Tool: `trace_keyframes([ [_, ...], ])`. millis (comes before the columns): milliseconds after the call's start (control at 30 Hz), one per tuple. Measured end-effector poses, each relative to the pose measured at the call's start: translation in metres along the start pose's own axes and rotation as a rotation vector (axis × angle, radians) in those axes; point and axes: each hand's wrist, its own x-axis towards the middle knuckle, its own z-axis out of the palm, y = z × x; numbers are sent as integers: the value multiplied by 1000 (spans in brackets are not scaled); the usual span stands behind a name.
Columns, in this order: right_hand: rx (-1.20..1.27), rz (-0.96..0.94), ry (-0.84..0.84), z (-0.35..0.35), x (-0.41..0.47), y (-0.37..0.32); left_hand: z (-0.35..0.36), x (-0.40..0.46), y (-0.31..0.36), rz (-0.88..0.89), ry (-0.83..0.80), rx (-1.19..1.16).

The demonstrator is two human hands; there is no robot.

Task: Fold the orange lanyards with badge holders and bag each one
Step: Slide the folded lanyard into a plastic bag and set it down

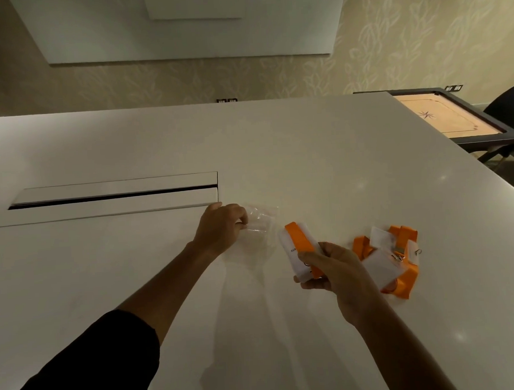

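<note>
One lanyard bundle (301,252) was already folded: orange strap wrapped round its white badge holder, gripped in the right hand (332,268), whose fingers were closed about the lower end while the upper end stuck out toward the far edge of the bench (307,151). It was held just above the bench surface, toward the right side. The left hand (221,226) was pinched shut on the edge of a clear plastic bag (261,221), which lay crumpled just beside the bundle's upper end; whether its mouth was open could not be told.

So the fold looked done for this one, and the bagging had not yet happened, since the bundle was wholly outside the plastic. To the right, near the bench's right edge, a loose heap of lanyards (391,256) with holders and metal clips lay unfolded, touching the back of the right hand. No finished bagged pieces showed anywhere on the bench, so most of the work seemed to remain.
</note>
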Motion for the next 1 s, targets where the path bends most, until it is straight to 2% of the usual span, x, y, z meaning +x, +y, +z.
trace_keyframes([
  [133, 30, -90, 27, 0, -6, -10, -20, -10, 2, 79, 15, -78],
  [267, -38, -183, 20, 5, -11, -27, -50, -21, 2, 250, -95, -86],
  [400, -367, -234, 38, 21, -12, -39, -76, -36, 4, 345, -151, -57],
  [500, -614, -340, 31, 40, -13, -41, -95, -46, 12, 420, -184, -29],
  [667, -834, -427, -71, 72, -17, -39, -120, -59, 28, 519, -183, -16],
  [733, -811, -413, -134, 78, -18, -36, -126, -64, 32, 534, -170, -26],
  [867, -575, -331, -223, 87, -22, -33, -132, -75, 36, 533, -135, -51],
  [1000, -511, -297, -262, 92, -26, -32, -135, -81, 40, 526, -138, -90],
])
